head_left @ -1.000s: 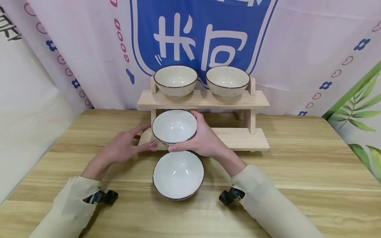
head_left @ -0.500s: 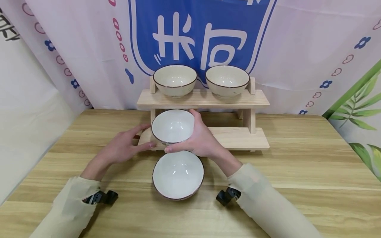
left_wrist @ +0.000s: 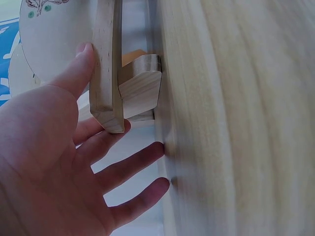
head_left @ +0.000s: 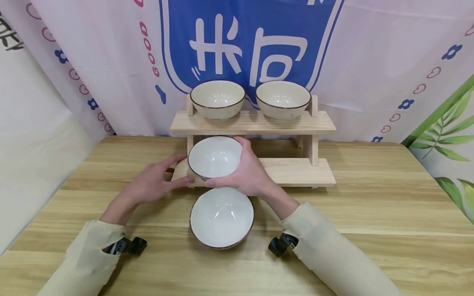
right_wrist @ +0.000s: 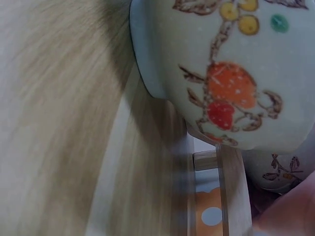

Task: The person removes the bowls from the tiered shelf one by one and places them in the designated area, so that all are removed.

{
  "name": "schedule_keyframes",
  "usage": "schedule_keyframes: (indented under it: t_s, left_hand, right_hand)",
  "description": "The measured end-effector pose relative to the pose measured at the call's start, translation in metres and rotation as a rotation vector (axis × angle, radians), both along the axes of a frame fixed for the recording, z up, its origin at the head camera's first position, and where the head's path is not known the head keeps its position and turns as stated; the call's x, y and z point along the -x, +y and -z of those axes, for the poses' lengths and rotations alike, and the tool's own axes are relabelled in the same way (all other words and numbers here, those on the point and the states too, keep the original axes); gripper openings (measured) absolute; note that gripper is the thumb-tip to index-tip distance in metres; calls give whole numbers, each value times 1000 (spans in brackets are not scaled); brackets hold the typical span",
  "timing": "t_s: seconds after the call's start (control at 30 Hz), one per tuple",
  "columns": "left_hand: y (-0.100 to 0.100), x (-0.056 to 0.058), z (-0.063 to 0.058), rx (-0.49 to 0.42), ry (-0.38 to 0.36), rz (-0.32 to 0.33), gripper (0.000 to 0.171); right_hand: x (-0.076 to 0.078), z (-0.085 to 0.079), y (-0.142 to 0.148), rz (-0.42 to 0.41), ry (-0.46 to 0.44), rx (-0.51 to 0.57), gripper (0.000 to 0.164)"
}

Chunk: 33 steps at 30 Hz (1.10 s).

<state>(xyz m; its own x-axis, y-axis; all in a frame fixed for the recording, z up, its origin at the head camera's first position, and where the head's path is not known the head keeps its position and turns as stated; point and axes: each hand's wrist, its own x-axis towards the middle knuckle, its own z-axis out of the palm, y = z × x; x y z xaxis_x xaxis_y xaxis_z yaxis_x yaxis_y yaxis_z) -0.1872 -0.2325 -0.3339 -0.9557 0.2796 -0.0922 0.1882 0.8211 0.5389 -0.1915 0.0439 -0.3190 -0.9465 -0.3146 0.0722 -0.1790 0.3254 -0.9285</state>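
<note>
Wooden rack (head_left: 296,172): pale, two-tiered, standing on the wood-grain table (head_left: 352,250).
Right hand (head_left: 247,172): curled round the right side of the held bowl (head_left: 214,158), with thumb across its front and fingertips behind; gripping it at the left half of the rack's lower tier.
Held bowl: upright over that same half of the lower tier; white inside, dark-rimmed; cannot tell whether fully resting on the board.
Left hand (head_left: 157,181): spread wide at the left end of the rack's lower tier, with fingers mostly straight; touching the board between thumb and nearest fingers, curled round nothing; cannot tell whether also touching the held bowl.
Front bowl (head_left: 222,218): on the table just before the rack's left half; upright, white inside, painted outside with orange, red and yellow fruit.
Upper-left bowl (head_left: 218,98): upright on the left half of the rack's top tier; cream, brown-rimmed.
Upper-right bowl (head_left: 283,98): matching, upright on the right half of the top tier.
Curtain (head_left: 122,70): hanging behind the rack, printed with a blue shield and white characters.
</note>
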Motion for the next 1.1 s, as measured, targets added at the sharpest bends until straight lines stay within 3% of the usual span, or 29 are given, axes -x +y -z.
schedule_keyframes:
  t_s: [0.5,1.1]
  left_hand:
    - [0,-1,0,8,13,4,89]
    - [1,0,0,0,-5,-4,90]
  right_hand:
    - [-5,1,6,8,-20,-24,130]
    - [-14,-14,26,-19,4,-1,128]
